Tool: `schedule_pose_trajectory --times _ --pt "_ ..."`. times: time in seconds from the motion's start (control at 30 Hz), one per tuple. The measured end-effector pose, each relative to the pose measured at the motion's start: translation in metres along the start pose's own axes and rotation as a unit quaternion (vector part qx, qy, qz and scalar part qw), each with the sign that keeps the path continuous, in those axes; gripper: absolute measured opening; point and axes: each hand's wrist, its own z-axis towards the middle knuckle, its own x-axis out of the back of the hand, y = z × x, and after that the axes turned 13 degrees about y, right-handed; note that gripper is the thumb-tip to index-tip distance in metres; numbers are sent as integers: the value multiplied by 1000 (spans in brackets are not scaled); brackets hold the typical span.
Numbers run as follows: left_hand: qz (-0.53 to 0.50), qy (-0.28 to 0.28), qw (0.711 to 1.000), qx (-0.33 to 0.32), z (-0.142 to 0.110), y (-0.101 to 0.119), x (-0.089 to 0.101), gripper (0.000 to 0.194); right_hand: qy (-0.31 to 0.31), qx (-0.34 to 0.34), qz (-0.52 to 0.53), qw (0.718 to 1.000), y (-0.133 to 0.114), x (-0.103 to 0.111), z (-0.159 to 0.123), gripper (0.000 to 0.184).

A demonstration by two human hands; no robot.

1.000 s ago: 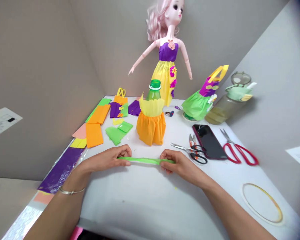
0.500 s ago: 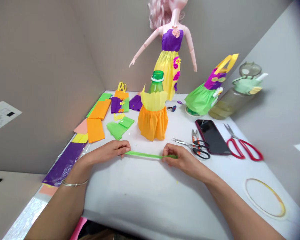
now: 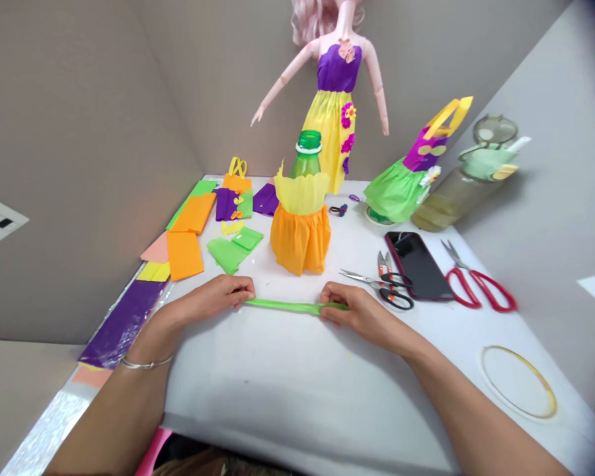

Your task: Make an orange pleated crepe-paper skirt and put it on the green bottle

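Left hand [image 3: 211, 299] and right hand [image 3: 359, 316] had their fingers [image 3: 238, 289] together, clamped on opposite ends of a green crepe-paper strip [image 3: 290, 306], which was stretched between them low over the white surface [image 3: 277, 377]. Black-handled scissors [image 3: 377, 287] lay just beyond the right hand.

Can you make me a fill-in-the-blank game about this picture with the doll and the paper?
1. The left hand and right hand hold a paper strip coloured ____.
2. A thin bracelet is on the ____ wrist.
3. The largest scissors have ____ handles.
4. The doll wears a purple top and a long ____ skirt.

The missing words, in order: green, left, red, yellow.
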Motion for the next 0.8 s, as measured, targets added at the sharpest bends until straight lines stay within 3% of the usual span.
schedule_pose_trajectory --times 0.37,0.63,0.8 --pt "33 -2 999 10 -5 5 1 25 29 64 -107 992 -1 1 -1 6" --pt "77 83 993 -23 -9 1 -8 11 22 160 -219 962 -7 -3 -2 4" --pt "14 139 988 -59 -5 12 -24 6 43 228 -276 933 -4 -11 1 8"
